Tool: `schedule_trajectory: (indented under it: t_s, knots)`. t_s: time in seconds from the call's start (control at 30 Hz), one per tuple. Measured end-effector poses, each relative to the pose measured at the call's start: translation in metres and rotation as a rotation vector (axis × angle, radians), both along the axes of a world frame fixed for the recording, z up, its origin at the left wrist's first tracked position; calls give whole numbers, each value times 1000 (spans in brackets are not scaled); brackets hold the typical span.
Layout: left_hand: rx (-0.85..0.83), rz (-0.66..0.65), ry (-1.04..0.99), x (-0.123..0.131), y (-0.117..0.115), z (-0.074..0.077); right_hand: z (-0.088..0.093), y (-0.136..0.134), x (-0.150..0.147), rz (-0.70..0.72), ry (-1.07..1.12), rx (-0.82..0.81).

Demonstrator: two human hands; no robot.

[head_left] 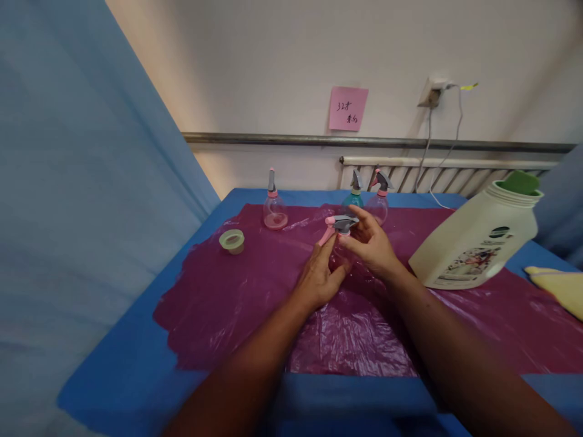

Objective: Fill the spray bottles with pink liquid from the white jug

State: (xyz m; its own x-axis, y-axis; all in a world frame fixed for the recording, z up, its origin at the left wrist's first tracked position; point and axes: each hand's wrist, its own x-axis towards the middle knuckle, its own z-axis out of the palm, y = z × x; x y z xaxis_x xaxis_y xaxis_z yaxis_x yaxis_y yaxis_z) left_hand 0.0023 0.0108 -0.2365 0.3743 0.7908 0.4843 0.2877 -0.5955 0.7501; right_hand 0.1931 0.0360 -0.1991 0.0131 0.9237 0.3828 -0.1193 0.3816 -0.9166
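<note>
A spray bottle with a pink and grey trigger head (342, 224) stands between my hands at the middle of the plastic sheet. My left hand (320, 278) is wrapped around the left side of its clear body, thumb toward me. With curled fingers, my right hand (371, 244) grips the spray head and its collar from the right. The lower body of this bottle is mostly hidden by my hands. Just behind are a teal spray bottle (353, 199) and a clear one with a grey and pink head (379, 203), both partly covered by my right hand.
Another spray bottle (276, 213) with pink liquid stands at back left, near a pale green cap (232, 241). A large cream jug (473, 243) with a green top stands right, beside a yellow cloth (558, 288). A purple plastic sheet (218, 303) covers the blue table (122, 358).
</note>
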Motion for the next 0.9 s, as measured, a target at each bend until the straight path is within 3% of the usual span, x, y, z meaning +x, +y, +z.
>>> schedule_trajectory:
  t_s: [0.27, 0.63, 0.9]
  knots:
    - [3, -12, 20, 0, 0, 4, 3, -3, 7, 55, -30, -22]
    - [-73, 8, 18, 2, -1, 2, 21, -1, 7, -108, -314, 77]
    - [-88, 28, 42, 6, -1, 3, 34, -11, 8, -95, -445, 15]
